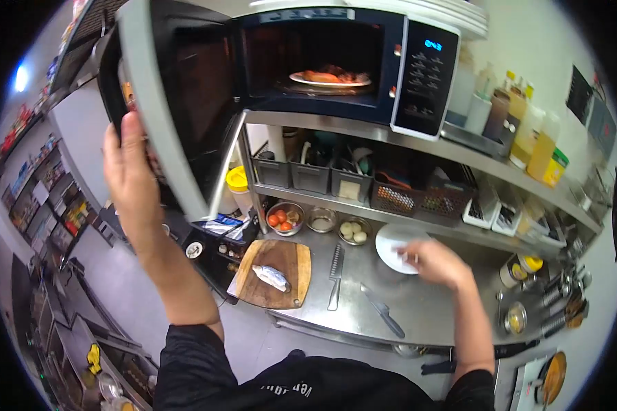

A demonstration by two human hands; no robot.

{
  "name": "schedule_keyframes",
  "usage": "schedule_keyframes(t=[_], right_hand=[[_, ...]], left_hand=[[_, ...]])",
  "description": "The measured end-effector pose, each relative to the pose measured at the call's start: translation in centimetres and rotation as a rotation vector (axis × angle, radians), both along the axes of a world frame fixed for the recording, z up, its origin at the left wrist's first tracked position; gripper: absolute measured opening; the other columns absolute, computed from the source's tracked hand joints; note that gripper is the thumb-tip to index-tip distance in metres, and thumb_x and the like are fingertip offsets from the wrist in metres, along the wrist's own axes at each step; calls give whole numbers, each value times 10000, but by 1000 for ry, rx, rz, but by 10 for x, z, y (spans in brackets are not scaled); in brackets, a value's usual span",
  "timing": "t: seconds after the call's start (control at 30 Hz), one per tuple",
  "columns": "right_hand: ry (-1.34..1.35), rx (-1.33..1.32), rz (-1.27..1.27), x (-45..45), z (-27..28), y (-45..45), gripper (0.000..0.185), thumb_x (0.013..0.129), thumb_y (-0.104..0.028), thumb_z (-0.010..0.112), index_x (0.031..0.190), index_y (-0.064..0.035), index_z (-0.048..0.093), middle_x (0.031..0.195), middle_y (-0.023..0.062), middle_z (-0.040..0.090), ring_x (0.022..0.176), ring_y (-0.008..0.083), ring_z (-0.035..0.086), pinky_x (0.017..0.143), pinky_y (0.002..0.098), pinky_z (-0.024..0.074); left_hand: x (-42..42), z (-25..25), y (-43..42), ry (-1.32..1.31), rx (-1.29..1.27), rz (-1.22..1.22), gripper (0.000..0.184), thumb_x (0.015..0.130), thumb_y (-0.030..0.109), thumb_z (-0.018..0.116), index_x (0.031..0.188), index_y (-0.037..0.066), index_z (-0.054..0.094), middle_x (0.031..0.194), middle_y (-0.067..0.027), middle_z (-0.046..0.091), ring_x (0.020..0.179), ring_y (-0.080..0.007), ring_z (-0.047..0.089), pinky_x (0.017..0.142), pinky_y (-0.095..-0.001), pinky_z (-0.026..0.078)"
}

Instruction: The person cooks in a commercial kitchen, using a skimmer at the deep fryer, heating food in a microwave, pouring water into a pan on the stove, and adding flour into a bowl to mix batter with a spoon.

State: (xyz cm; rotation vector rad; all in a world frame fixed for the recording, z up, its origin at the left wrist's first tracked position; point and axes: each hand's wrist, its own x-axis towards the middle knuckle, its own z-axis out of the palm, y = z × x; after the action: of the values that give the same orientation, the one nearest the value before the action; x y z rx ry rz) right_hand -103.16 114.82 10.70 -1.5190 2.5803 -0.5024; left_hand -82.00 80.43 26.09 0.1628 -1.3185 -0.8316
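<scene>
The microwave door [178, 103] stands swung open to the left, and my left hand [128, 178] is at its outer edge with the fingers stretched upward. Inside the lit microwave [428, 82] a white plate [329, 83] bears orange-brown food. Over the steel counter my right hand [435, 262] is at the edge of a white round plate [391, 248]; its fingers are blurred, and whether they grip the rim is unclear. A foil-like wrapped piece [271, 277] lies on the wooden board [296, 260]. Left of the plate lie a long knife [335, 277] and a dark-handled knife [384, 312].
Bowls of tomatoes [284, 219] and pale round items [354, 231] stand along the counter's back. Grey bins [308, 176] line the shelf below the microwave. Bottles [528, 137] stand upper right. A pan [554, 377] is at the lower right.
</scene>
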Motion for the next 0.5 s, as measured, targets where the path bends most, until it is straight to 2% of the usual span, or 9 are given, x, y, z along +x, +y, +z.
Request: schedule_keyframes(t=[0.07,0.17,0.2,0.27,0.33,0.37,0.43,0.47,0.5], right_hand=[[207,-271,78,-16,64,-46,363,726,72,526,1064,-29,611,951,178,626,839,283,615,736,336,490],[483,-491,71,-60,127,-118,309,727,83,505,995,-3,632,925,194,626,853,303,623,748,345,494],[607,-582,93,-85,140,-144,285,732,80,496,968,8,638,913,201,628,860,317,624,758,360,494],[750,-584,-27,-131,170,-195,247,730,80,491,916,33,646,921,215,631,892,336,621,791,382,493],[719,-414,-282,-157,202,-235,230,746,72,488,905,38,650,946,219,631,911,342,618,809,390,494],[728,-422,-299,-178,210,-250,230,746,72,488,905,38,650,946,219,631,911,342,618,809,390,494],[672,-196,-568,-198,225,-276,237,752,12,541,936,-41,680,934,228,635,923,330,625,798,408,499],[559,152,-608,-194,234,-279,218,739,-32,590,931,-60,688,1009,189,637,954,317,623,803,404,499],[459,200,-647,-210,234,-288,224,721,-34,607,927,-66,692,1025,174,636,957,313,622,798,401,501]], left_hand=[[21,-3,-36,-55,-14,123,401,940,364,470,1067,-9,548,826,-2,557,739,-68,489,673,-193,394],[34,-10,-88,34,45,80,469,942,380,460,1152,-34,528,1006,-58,574,919,-107,502,837,-227,381],[36,-10,-104,45,40,81,469,942,380,460,1152,-34,528,1006,-58,574,919,-107,502,837,-227,381],[35,-12,-130,62,21,196,482,942,382,457,1170,-38,517,1045,-71,571,955,-112,498,865,-239,377],[40,-12,-150,96,20,234,471,946,362,455,1193,-36,497,1132,-93,544,1030,-144,492,930,-261,355],[40,-12,-157,117,-17,234,442,948,324,464,1203,-36,485,1147,-100,538,1045,-147,490,936,-261,352],[41,-12,-165,206,-90,222,383,940,225,492,1219,-34,460,1167,-114,532,1068,-151,489,945,-261,351],[40,-13,-164,263,-123,208,361,931,165,512,1227,-32,448,1171,-122,533,1077,-152,491,948,-262,353],[39,-10,-155,271,-186,418,349,907,73,530,1226,-33,436,1170,-127,536,1077,-154,501,947,-270,371]])
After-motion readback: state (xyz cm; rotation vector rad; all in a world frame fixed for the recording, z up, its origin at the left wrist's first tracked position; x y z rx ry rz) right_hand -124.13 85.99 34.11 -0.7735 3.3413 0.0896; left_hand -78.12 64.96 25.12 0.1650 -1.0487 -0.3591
